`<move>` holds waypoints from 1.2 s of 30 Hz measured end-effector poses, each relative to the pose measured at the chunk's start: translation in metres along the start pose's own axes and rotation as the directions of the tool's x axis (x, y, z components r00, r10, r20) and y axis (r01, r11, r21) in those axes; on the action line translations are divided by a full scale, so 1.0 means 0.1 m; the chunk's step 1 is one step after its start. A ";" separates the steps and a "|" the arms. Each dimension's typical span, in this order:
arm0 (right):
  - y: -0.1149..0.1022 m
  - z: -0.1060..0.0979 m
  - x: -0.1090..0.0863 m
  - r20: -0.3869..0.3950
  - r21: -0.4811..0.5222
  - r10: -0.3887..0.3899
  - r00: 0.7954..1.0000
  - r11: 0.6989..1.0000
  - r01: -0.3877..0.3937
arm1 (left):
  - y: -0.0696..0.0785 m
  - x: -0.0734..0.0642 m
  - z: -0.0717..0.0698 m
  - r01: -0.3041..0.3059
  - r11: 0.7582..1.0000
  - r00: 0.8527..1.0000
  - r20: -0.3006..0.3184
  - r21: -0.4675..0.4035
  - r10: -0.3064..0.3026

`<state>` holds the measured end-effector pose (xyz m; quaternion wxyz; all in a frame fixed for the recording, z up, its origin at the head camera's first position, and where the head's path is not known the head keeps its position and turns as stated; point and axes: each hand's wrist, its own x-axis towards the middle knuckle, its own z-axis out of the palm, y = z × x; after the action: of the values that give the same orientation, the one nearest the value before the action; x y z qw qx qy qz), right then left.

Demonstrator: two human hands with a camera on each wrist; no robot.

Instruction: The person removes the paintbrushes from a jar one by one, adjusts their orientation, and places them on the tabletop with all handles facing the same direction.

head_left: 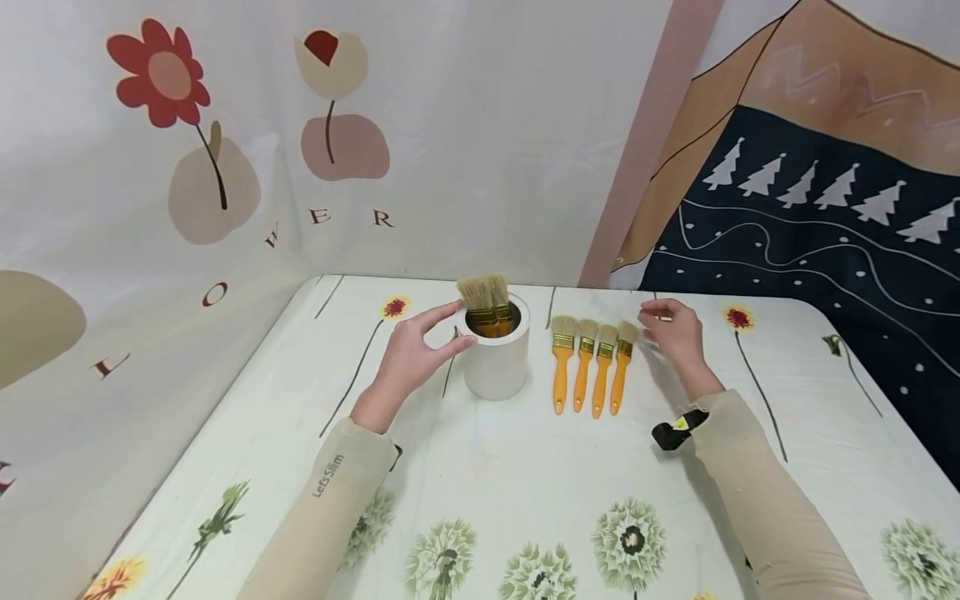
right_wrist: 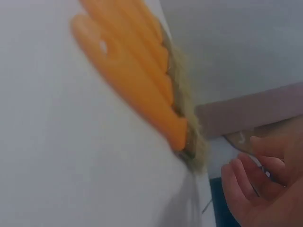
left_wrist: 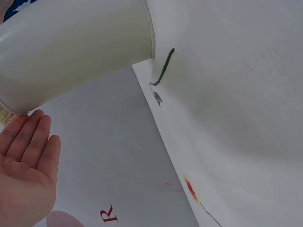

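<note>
A white cylindrical cup (head_left: 495, 367) stands upright on the table. Paintbrushes (head_left: 483, 293) lean inside it, pale bristles up over the rim. My left hand (head_left: 412, 350) is at the cup's left side, thumb and fingertips spread at its rim; in the left wrist view the fingers look straight. To the right of the cup, several paintbrushes (head_left: 603, 367) with orange handles lie in a row, bristles pointing away from me. Just right of the rightmost brush (head_left: 618, 379), my right hand (head_left: 675, 333) hovers with fingers loosely bent and nothing in them.
A white flower-print cloth (head_left: 480, 475) covers the table. Behind it hangs a pale curtain (head_left: 480, 150) with printed flowers and letters, with a dark tree-pattern section (head_left: 810, 200) at the right. A black wrist device (head_left: 675, 429) is strapped at the right cuff.
</note>
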<state>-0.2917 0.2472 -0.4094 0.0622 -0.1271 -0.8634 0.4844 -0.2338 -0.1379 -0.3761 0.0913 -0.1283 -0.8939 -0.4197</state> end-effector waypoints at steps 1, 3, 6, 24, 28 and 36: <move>-0.03 0.00 -0.01 0.004 0.009 -0.008 1.000 1.000 0.008 | 0.00 0.00 0.00 -0.002 1.000 1.000 -0.002 -0.001 0.002; -0.09 0.01 -0.03 0.007 0.040 -0.026 1.000 0.999 0.026 | -0.01 0.00 0.00 -0.005 1.000 1.000 -0.002 -0.002 0.005; -0.18 0.03 -0.07 0.019 0.077 -0.052 0.998 0.996 0.051 | -0.02 0.00 0.00 -0.005 1.000 1.000 -0.002 -0.001 0.005; -0.70 0.24 -0.35 0.126 0.188 -0.216 0.968 0.964 0.191 | -0.02 0.00 0.00 0.009 1.000 1.000 0.011 -0.012 -0.009; -0.80 0.29 -0.40 0.136 0.202 -0.238 0.962 0.957 0.208 | -0.02 0.00 0.00 0.010 1.000 1.000 0.010 -0.010 -0.009; -0.96 0.41 -0.50 0.167 0.258 -0.291 0.942 0.935 0.243 | -0.03 0.01 0.00 0.008 1.000 1.000 0.005 -0.011 -0.008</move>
<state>-0.2684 0.1520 -0.3478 0.0542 0.0500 -0.8112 0.5801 -0.2358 -0.1391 -0.3778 0.0869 -0.1261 -0.8923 -0.4246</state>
